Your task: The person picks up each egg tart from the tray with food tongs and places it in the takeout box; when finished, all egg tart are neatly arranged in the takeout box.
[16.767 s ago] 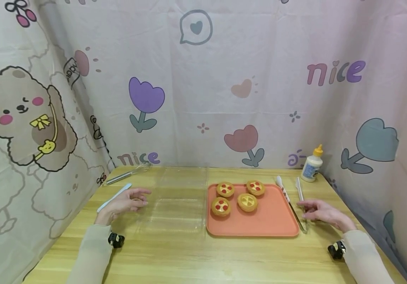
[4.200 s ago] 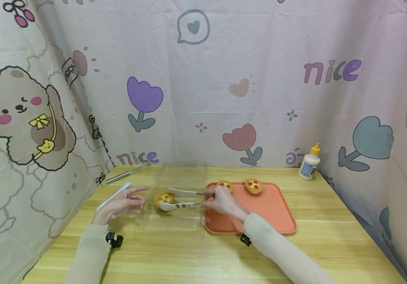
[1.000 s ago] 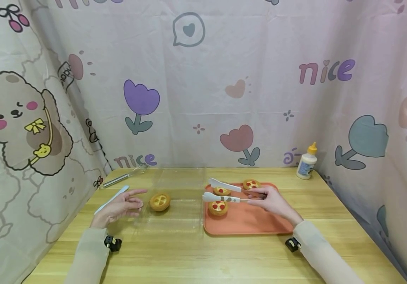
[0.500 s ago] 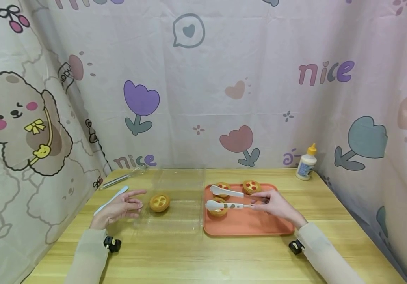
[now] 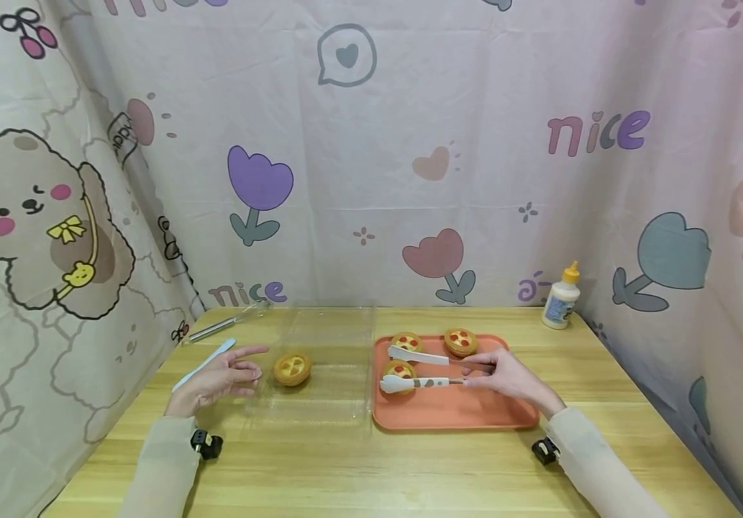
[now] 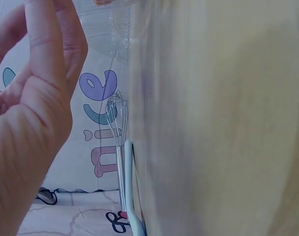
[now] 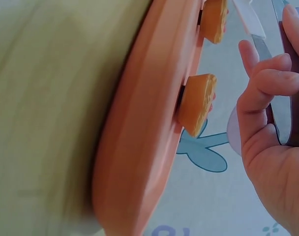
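Note:
My right hand [image 5: 507,375] grips a pair of tongs [image 5: 432,383] with white spotted tips and metal arms, spread apart over the orange tray [image 5: 462,414]. The tips overlap the front-left egg tart [image 5: 400,370], which has red pieces on top. Two more red-dotted tarts, one at the back left [image 5: 406,340] and one farther right [image 5: 460,342], sit on the tray. A tart with yellow pieces [image 5: 292,369] lies in the clear plastic box [image 5: 339,392]. At that box's left edge my left hand [image 5: 225,375] rests with relaxed fingers, holding nothing.
Behind my left hand lie a pale blue spatula-like tool [image 5: 206,363] and a wire whisk [image 5: 225,325]. The box's clear lid [image 5: 329,324] stands open behind it. A white glue-type bottle [image 5: 562,296] with a yellow cap stands at the back right. Patterned curtains border the table.
Since the earliest frame, the tongs were picked up and the yellow tart went from tray to box. In the last second, the tongs moved slightly right and lower over the front-left tart.

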`<move>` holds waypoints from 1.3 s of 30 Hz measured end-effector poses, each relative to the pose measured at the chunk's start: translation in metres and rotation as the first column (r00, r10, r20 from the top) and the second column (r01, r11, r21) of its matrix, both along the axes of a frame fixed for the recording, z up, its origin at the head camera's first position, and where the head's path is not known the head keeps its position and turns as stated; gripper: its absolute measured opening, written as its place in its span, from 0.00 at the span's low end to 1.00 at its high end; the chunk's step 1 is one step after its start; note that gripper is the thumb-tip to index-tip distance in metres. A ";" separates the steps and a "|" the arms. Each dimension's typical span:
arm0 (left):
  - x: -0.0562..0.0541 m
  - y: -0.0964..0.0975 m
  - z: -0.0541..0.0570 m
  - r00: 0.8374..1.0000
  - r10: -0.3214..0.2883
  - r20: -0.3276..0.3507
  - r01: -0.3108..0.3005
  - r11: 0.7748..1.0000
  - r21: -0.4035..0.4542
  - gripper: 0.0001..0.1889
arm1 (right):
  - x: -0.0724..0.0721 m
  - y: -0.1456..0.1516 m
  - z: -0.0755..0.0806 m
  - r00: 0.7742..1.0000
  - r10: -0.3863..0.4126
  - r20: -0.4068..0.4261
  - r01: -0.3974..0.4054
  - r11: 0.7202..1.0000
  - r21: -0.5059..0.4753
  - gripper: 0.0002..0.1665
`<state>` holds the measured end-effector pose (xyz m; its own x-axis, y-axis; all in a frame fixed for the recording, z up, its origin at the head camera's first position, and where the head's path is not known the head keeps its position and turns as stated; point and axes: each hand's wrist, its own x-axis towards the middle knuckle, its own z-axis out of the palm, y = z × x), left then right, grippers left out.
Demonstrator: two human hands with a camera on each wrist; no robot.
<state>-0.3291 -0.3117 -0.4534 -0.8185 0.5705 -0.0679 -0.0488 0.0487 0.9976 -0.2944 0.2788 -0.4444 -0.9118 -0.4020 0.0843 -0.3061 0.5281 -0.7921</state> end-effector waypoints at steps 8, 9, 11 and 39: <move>-0.001 0.000 -0.001 1.000 -0.002 0.004 0.002 1.000 0.014 0.38 | 0.001 0.005 0.003 1.000 0.028 -0.004 -0.028 0.999 0.029 0.30; -0.001 0.000 -0.002 1.000 0.000 0.003 0.000 1.000 0.009 0.38 | 0.002 0.005 0.003 1.000 0.029 -0.005 -0.029 0.999 0.042 0.30; 0.000 0.000 -0.002 1.000 -0.002 0.004 0.002 1.000 0.013 0.38 | 0.002 0.006 0.003 0.999 0.033 -0.007 -0.033 0.998 0.057 0.30; 0.001 0.000 0.000 1.000 0.005 -0.005 -0.005 1.000 -0.008 0.33 | 0.008 0.008 -0.003 0.998 -0.036 -0.058 0.041 0.995 0.095 0.26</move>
<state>-0.3276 -0.3114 -0.4532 -0.8214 0.5662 -0.0684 -0.0442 0.0563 0.9974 -0.2862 0.2865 -0.4472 -0.9215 -0.3756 0.0982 -0.3266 0.6131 -0.7193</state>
